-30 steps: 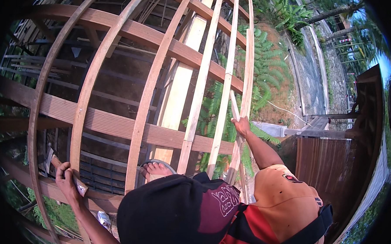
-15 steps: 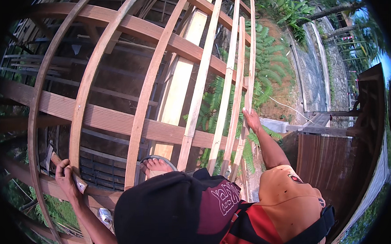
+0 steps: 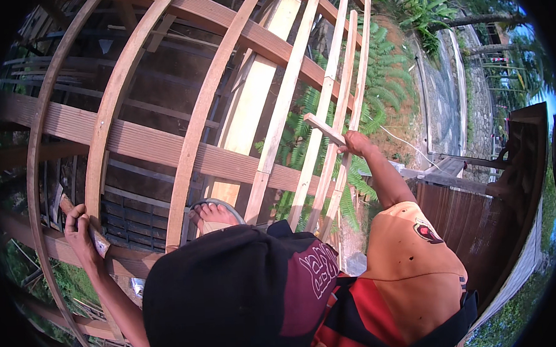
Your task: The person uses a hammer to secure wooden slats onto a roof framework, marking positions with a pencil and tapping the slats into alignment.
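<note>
Off to the left, my left hand (image 3: pixel 80 230) is closed around the wooden handle of a hammer (image 3: pixel 97 239), its narrow dark metal head partly hidden among the shadowed timbers. That hand lies beside a curved-looking batten (image 3: pixel 97 158), over a brown beam. On the right, my right hand (image 3: pixel 356 144) grips one end of a short wooden stick (image 3: pixel 323 128). The stick slants up and left across several light battens (image 3: pixel 295 61) set close together. Whether it touches them I cannot tell.
Battens cross thick brown beams (image 3: pixel 156 153), with open gaps between them. My sandalled foot (image 3: pixel 214 215) is by a pale plank (image 3: pixel 245 128). Ferns (image 3: pixel 379 70) grow below on the right. A brown corrugated panel (image 3: pixel 457 227) stands near my right arm.
My right hand was on a batten, and now holds the short stick tilted up across the battens. The left hand keeps its hold on the hammer. The view has shifted slightly.
</note>
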Motion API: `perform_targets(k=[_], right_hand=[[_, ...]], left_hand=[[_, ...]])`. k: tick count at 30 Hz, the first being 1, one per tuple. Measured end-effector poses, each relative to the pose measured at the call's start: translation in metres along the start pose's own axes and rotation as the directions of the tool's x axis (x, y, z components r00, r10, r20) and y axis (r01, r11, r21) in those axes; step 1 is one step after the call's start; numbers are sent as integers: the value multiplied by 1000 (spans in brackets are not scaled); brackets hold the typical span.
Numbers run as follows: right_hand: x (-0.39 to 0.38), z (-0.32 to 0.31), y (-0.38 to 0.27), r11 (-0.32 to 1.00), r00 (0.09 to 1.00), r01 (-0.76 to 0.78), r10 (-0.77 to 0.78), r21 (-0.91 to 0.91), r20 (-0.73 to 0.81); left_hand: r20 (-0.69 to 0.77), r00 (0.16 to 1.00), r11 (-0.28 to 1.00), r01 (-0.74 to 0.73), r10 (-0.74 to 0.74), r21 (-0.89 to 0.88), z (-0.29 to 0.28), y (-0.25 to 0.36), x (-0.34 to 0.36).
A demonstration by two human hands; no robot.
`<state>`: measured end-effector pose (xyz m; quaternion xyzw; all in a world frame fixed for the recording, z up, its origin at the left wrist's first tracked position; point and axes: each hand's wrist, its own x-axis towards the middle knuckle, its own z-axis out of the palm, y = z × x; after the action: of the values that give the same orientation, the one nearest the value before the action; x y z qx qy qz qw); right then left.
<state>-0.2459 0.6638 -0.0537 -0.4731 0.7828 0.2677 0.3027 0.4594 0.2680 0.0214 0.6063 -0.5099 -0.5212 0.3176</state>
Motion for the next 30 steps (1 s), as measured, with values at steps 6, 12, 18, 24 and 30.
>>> perform_targets(k=[6,12,18,24,30], right_hand=[[18,5,15,991,990,97,-86,-96,111],[6,18,22,991,991,112,-106,-72,79],[11,10,23,989,977,114,-95,-93,192],[9,15,13,997,987,33,-22,-64,156],[9,25,18,987,994,16,1,-160,105]], left_hand=[[16,999,999,34,-34,2,2,3,-1],[14,999,999,43,-43,-9,-9,-6,3],[9,999,998,44,-44,-39,-8,-11,8],[12,999,999,38,-38,3,-7,-7,7],[36,999,1000,12,-12,-7,-7,-10,11]])
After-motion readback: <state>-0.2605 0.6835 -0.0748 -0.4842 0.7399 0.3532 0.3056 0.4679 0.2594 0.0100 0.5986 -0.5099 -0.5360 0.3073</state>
